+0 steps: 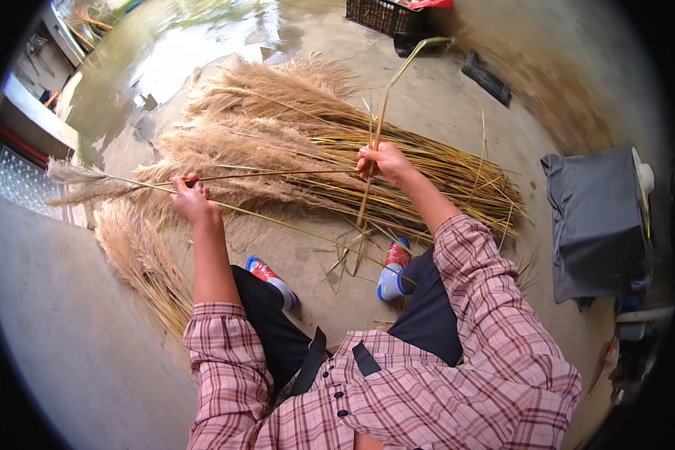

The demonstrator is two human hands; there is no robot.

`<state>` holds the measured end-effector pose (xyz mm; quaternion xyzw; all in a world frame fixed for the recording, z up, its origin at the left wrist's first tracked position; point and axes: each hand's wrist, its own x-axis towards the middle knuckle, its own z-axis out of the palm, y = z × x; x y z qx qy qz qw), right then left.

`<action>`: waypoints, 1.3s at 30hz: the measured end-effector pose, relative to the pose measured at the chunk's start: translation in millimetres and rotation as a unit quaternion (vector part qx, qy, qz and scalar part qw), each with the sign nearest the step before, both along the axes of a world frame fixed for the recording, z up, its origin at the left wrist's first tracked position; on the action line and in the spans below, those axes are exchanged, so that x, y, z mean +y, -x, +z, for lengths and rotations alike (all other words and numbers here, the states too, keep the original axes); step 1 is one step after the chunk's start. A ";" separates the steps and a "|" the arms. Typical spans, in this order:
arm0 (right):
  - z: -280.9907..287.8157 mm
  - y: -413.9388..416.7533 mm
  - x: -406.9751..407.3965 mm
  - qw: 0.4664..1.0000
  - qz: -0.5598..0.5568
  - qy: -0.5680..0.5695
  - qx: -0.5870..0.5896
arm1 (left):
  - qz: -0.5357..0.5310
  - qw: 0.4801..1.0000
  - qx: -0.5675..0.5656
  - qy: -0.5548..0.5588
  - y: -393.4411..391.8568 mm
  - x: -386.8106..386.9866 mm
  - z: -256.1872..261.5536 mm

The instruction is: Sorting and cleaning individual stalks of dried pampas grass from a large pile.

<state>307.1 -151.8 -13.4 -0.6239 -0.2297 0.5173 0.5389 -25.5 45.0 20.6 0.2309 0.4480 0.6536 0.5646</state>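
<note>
My left hand (pixel 192 198) is closed around thin grass stalks just below their feathery plumes (pixel 84 181), which point to the left. One green stalk (pixel 292 225) runs from there down towards my right knee, and a browner one stretches across to my other hand. My right hand (pixel 383 162) grips that browner stalk together with a bent, dry stem or leaf (pixel 394 79) that rises above the fist and hangs below it. Beneath and beyond both hands, a large pile of plumed grass (pixel 247 140) lies on the floor, plumes left and cut stalks (pixel 455 169) right.
A smaller plumed bundle (pixel 146 264) lies by the left wall. Stalk scraps (pixel 343 256) are scattered between my feet. A dark cloth (pixel 596 225) covers an object at right. A black crate (pixel 377 16) and a dark block (pixel 485 77) are at the back; the floor is wet at upper left.
</note>
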 end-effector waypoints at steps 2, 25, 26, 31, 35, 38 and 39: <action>-13.4 -15.6 0.9 0.998 -0.057 0.013 -0.022 | -0.016 1.000 0.015 0.008 -1.8 3.1 -4.5; -128.6 -103.1 -422.4 0.800 -0.371 0.405 -0.243 | 0.006 0.987 -0.019 -0.159 1.7 21.2 27.9; -170.1 -67.5 -394.8 0.805 -0.341 0.438 -0.210 | 0.010 0.991 -0.029 -0.132 -2.6 20.1 33.4; -227.8 -82.9 -573.0 0.785 -0.183 0.583 -0.096 | 0.038 0.959 0.060 -0.276 20.8 38.0 22.8; -222.7 -146.2 -471.8 0.797 -0.115 0.535 -0.256 | 0.127 0.897 0.334 -0.259 52.5 61.9 41.9; -123.8 -172.9 -298.0 0.701 0.198 0.317 -0.608 | 0.175 0.815 0.520 -0.188 100.8 52.4 75.4; -109.2 -180.1 -271.6 0.770 -0.008 0.191 -0.609 | 0.158 0.800 0.552 -0.173 112.7 59.0 79.4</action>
